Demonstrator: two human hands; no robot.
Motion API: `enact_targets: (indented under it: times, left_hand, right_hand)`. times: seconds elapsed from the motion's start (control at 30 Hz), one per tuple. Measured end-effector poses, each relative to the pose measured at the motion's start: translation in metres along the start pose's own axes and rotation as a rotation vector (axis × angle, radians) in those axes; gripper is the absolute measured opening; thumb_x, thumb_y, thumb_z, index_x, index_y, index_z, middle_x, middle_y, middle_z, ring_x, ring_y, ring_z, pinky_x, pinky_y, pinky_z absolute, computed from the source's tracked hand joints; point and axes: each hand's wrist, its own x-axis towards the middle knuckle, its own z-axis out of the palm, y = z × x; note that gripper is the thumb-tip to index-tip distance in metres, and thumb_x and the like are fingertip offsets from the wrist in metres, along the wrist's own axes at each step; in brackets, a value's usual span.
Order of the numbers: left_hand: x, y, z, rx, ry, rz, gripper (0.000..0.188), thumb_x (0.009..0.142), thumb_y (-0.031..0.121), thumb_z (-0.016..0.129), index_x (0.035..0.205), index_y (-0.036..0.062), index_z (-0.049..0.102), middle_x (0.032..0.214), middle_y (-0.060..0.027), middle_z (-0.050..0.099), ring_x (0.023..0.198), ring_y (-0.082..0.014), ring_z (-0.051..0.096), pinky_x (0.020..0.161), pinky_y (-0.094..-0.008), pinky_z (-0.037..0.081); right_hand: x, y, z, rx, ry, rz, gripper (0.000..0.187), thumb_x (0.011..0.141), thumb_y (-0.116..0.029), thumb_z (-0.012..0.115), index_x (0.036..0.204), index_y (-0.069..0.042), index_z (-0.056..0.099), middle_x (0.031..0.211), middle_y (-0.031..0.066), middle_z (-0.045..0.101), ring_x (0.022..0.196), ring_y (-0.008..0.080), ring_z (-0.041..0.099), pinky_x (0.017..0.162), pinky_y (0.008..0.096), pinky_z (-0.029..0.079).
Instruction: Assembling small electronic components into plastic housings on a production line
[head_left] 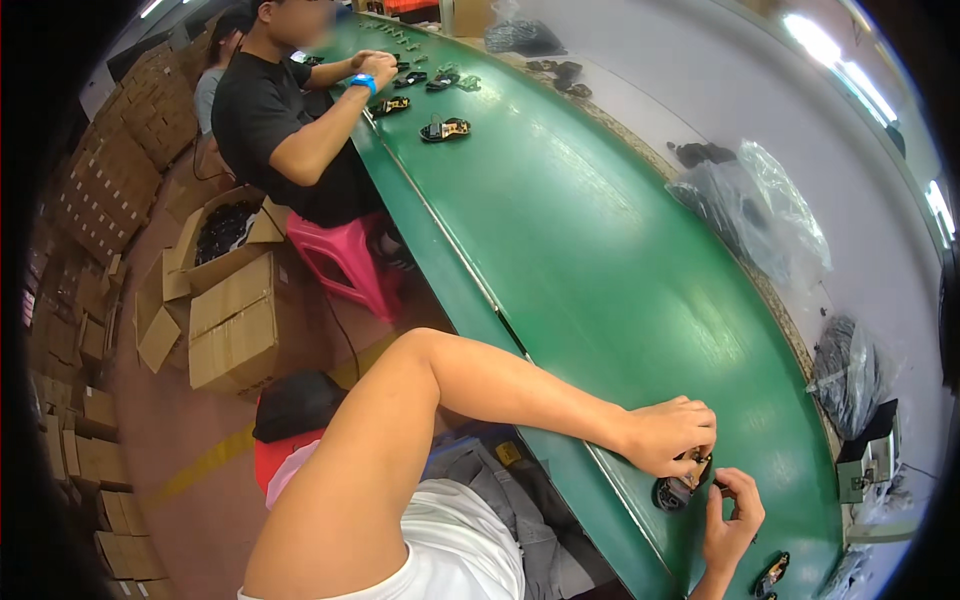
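Note:
A small black oval shell [672, 494] with a gold-coloured inside lies on the green work surface [590, 300] in front of me. My left hand [672, 437] reaches over it from the left, its fingers bent down and closed on the shell's far end, partly hiding it. Just to the right, my right hand [735, 515] has its fingers curled toward the thumb beside the shell. Whatever its fingertips pinch is too small to make out. Nearer to me on the right sits another black shell [772, 575] with gold-coloured parts.
Further along, a co-worker [290, 120] on a pink stool [345, 265] handles small parts beside several similar shells [445, 129]. Plastic bags [755, 205] and a grey-green metal box [868, 455] line the wall side. Cardboard boxes [235, 320] stand on the floor at left.

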Motion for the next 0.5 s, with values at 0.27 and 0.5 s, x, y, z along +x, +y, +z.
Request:
enact_targets:
  times: [0.27, 0.5]
  left_hand:
    - [-0.001, 0.0, 0.004, -0.028, 0.021, 0.061, 0.019, 0.076, 0.013, 0.073, 0.09, 0.0077, 0.062, 0.102, -0.0107, 0.06, 0.109, -0.0314, 0.057, 0.092, -0.0444, 0.044]
    - [-0.001, 0.003, -0.004, -0.054, -0.02, 0.05, 0.02, 0.073, 0.013, 0.074, 0.087, 0.0079, 0.061, 0.1, -0.0095, 0.06, 0.107, -0.0304, 0.057, 0.09, -0.0438, 0.045]
  right_hand:
    - [0.0, -0.005, 0.01, -0.115, 0.024, 0.044, 0.016, 0.081, 0.007, 0.07, 0.095, 0.0, 0.071, 0.105, 0.0151, 0.069, 0.09, 0.0245, 0.066, 0.076, 0.0327, 0.053]
    - [-0.003, -0.011, 0.021, 0.04, 0.071, 0.116, 0.022, 0.082, 0.009, 0.07, 0.104, 0.003, 0.069, 0.104, 0.0147, 0.071, 0.093, 0.0216, 0.067, 0.083, 0.0314, 0.054]
